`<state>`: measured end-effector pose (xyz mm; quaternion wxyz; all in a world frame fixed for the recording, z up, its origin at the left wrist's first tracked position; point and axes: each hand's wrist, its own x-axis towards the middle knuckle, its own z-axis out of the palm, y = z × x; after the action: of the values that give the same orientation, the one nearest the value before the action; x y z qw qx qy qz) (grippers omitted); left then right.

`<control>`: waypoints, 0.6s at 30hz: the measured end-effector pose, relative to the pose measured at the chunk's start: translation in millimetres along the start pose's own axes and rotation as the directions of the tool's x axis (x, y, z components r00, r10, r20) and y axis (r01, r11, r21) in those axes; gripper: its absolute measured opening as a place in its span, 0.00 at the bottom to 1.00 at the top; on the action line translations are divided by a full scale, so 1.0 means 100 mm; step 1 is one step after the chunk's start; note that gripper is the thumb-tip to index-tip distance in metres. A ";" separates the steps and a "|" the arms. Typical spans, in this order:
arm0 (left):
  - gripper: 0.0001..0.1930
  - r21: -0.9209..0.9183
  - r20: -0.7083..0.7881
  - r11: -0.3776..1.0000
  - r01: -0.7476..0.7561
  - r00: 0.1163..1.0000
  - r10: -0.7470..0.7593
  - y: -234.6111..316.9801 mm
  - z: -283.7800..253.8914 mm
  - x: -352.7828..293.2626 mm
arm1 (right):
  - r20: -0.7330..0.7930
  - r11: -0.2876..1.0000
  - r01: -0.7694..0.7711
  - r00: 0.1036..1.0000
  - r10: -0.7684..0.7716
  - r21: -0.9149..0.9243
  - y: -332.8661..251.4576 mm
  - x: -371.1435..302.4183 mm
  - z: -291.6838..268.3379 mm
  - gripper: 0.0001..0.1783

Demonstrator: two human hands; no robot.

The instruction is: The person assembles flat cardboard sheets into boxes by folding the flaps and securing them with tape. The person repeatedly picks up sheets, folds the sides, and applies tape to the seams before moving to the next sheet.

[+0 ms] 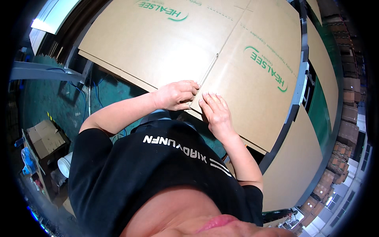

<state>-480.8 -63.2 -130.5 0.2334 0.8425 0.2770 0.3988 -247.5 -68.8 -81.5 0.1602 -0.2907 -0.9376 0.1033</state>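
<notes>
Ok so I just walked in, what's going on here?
Someone in a black shirt is handling a large sheet of brown cardboard with green print, lying flat in front of them. The left hand and right hand are at its near edge, one on each side of a slot. The right fingers lie on top; the left ones are curled. Whether either hand grips the sheet is hard to tell.

Brown cardboard sheet (183,59), green print, flat, slit at near edge, apparently layered.
</notes>
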 end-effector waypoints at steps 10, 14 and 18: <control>0.31 0.091 -0.012 0.969 0.228 0.974 -0.227 0.12 -0.04 0.09 | 0.068 0.945 -0.013 0.998 -0.009 0.328 0.11 0.33 0.00 0.25; 0.37 0.131 0.131 0.967 0.220 0.963 -0.237 0.16 -0.06 0.19 | -0.037 0.922 -0.092 0.993 0.114 0.377 0.09 0.07 -0.07 0.29; 0.36 0.291 0.280 0.944 0.158 0.929 -0.242 0.15 -0.08 0.21 | -0.409 0.978 -0.175 0.889 0.208 0.117 0.33 -0.60 -0.32 0.27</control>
<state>-472.0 -59.4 -105.2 0.1999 0.8853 0.3723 0.1943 -173.0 -73.5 -76.0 0.3575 -0.3908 -0.8434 0.0900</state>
